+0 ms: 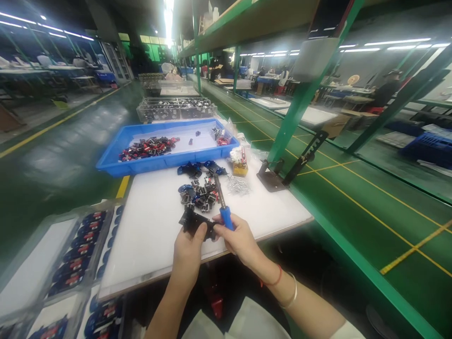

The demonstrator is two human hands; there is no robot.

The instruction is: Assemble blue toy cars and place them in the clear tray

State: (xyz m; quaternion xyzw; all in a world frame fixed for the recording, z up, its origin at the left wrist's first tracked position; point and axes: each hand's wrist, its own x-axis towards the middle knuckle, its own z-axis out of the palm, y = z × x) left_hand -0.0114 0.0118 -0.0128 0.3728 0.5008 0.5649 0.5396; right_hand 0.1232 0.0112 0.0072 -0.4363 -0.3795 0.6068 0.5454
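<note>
Right now my left hand [189,256] grips a black plastic part [193,222], and my right hand [238,240] closes on a blue-handled screwdriver [226,217] just beside it; beyond them lie loose black components [199,195], then a blue tray [162,161].

- Glossy green epoxy floor [388,263] runs along both sides of the long bench row, reflecting the lights.
- Yellow painted lane lines [52,125] mark the floor.
- Green steel shelving uprights [300,99] rise on the right and carry an overhead shelf [254,19].
- LED strip lights [388,43] glow in long rows overhead.
- Further workbenches [42,70] line the left side of the hall.
- White-topped benches [307,115] stand beyond the shelving on the right.
- A blue plastic crate [429,146] sits at the far right.
- A dark square column [102,23] rises at upper left.
</note>
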